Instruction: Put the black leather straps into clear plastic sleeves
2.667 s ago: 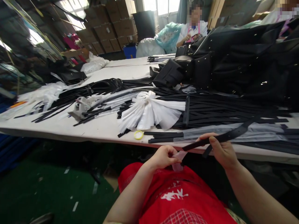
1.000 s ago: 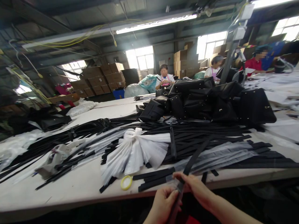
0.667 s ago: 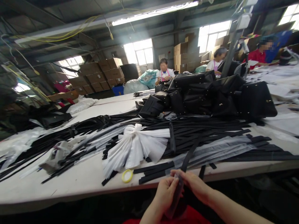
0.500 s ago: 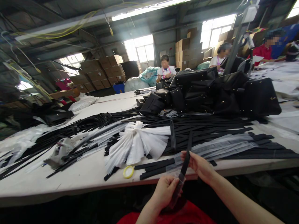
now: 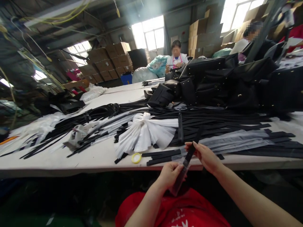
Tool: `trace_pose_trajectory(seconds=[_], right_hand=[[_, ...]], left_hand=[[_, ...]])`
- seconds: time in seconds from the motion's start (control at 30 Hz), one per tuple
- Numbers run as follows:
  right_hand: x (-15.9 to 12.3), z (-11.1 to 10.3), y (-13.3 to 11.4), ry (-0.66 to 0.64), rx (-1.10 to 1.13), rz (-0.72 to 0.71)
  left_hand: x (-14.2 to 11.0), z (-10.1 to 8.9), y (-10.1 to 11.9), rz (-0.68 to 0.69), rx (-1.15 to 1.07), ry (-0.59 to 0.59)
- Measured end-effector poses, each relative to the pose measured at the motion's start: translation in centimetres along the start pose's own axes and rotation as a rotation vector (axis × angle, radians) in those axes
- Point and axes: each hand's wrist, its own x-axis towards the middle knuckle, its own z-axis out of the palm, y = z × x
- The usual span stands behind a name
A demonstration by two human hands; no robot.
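Observation:
A flat black strap point(image 5: 189, 153) runs slantwise between my two hands, just in front of the table edge. Its lower part sits inside a clear plastic sleeve point(image 5: 177, 184). My left hand point(image 5: 170, 173) is closed around the sleeve and the strap in it, thumb on top. Higher up, my right hand point(image 5: 204, 155) pinches the bare strap between thumb and fingers. Beyond my hands lie black straps point(image 5: 163, 154) and several sleeved straps point(image 5: 236, 142). A fanned bundle of white plastic sleeves point(image 5: 146, 132) rests left of them, with a yellow tape roll point(image 5: 136, 158) near the edge.
Black bags point(image 5: 208, 83) are heaped at the back right of the white table point(image 5: 99, 162). A grey tape dispenser point(image 5: 77, 137) stands on the left near crumpled plastic point(image 5: 40, 126). A co-worker point(image 5: 176, 58) sits across the table; another person point(image 5: 252, 39) is farther right.
The view has tilted down and turned left, showing more of the red apron. Both hands keep hold of the strap, and the strap's position between them is nearly the same.

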Motion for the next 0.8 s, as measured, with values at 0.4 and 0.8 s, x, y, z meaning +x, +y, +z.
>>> trace_pose_trajectory(seconds=[0.4, 0.8], right_hand=[[-2.0, 1.8, 0.8, -0.189, -0.182, 0.130], [-3.6, 2.5, 1.7, -0.179, 0.007, 0.174]], left_hand=[[0.0, -0.5, 0.9, 0.062, -0.016, 0.038], [-0.1, 0.3, 1.2, 0.086, -0.028, -0.017]])
